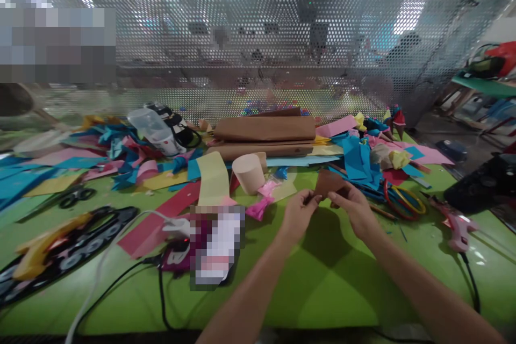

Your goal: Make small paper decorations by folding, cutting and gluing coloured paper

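Note:
A small piece of brown paper [328, 183] is held up above the green table [322, 301], between my two hands. My left hand [300, 212] pinches its lower left edge with thumb and fingers. On the other side, my right hand [355, 208] grips the paper's right part, its thumb near the lower edge. Just left of my left hand lie a pink ribbon bow [260, 208] and a cream-coloured paper roll [249, 173]. Large brown paper rolls [264, 129] lie farther back, against the perforated metal screen [242, 37].
At the right are a pink glue gun [459, 228], coloured rings [405, 201] and a black object [484, 183]. Left of my arms lie a phone [217, 250], a power strip [177, 258] with cables, a yellow tool [48, 242] and black scissors [76, 196]. Coloured paper covers the back.

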`<state>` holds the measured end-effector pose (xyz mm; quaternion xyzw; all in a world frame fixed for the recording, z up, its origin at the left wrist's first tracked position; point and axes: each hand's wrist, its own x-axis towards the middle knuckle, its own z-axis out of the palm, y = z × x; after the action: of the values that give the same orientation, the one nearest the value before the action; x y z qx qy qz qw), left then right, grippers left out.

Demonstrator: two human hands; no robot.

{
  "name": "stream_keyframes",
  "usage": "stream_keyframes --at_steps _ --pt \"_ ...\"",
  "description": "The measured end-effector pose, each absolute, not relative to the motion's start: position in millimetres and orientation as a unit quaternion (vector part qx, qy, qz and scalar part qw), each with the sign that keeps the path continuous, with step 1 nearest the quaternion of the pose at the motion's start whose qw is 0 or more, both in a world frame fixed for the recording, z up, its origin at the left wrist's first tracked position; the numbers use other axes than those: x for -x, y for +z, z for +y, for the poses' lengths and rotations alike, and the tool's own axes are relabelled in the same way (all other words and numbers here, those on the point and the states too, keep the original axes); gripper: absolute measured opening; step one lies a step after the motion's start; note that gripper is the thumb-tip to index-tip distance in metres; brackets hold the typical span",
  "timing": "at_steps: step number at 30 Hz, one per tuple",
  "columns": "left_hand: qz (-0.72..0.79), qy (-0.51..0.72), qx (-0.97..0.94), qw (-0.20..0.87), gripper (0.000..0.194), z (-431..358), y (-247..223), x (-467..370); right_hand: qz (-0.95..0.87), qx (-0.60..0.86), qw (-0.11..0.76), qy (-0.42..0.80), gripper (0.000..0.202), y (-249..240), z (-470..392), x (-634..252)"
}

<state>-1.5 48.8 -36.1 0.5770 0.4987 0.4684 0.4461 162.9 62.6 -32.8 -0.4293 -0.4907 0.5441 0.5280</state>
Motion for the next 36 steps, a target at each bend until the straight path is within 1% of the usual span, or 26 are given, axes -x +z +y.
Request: stream_keyframes --at_steps 4,8,13,19,25,27,30,32,34,36 --pt "0.502 0.466 -0.587 0.432 0.021 46 -37 -1 -0.485 0.430 0.529 0.548 0.029 -41 59 -153" --pt "0.495 0.462 -0.597 0.430 0.024 44 -37 -2 -0.477 0.430 0.543 0.541 0.031 -43 62 -153" --pt "0.487 0.469 -0.600 0.428 0.028 46 -35 -2 -0.460 0.440 0.567 0.523 0.028 -34 65 -162" --pt "0.475 0.477 -0.590 0.445 0.027 46 -35 -6 -0.446 0.451 0.586 0.504 0.030 -31 68 -167" --pt "0.495 0.480 -0.577 0.438 0.029 48 -38 1 -0.418 0.457 0.621 0.480 0.032 -29 78 -186" --pt "0.503 0.479 -0.571 0.437 0.028 49 -39 3 -0.422 0.450 0.615 0.492 0.033 -27 79 -188" --pt "0.503 0.465 -0.590 0.428 0.024 49 -39 2 -0.457 0.434 0.560 0.538 0.040 -28 75 -181" --pt "0.499 0.444 -0.610 0.427 0.026 49 -39 2 -0.474 0.433 0.528 0.556 0.042 -30 73 -175" --pt "0.502 0.421 -0.627 0.422 0.031 48 -38 3 -0.468 0.442 0.535 0.548 0.038 -31 73 -175" --pt "0.515 0.409 -0.632 0.409 0.033 49 -37 6 -0.450 0.450 0.564 0.527 0.034 -32 77 -180"
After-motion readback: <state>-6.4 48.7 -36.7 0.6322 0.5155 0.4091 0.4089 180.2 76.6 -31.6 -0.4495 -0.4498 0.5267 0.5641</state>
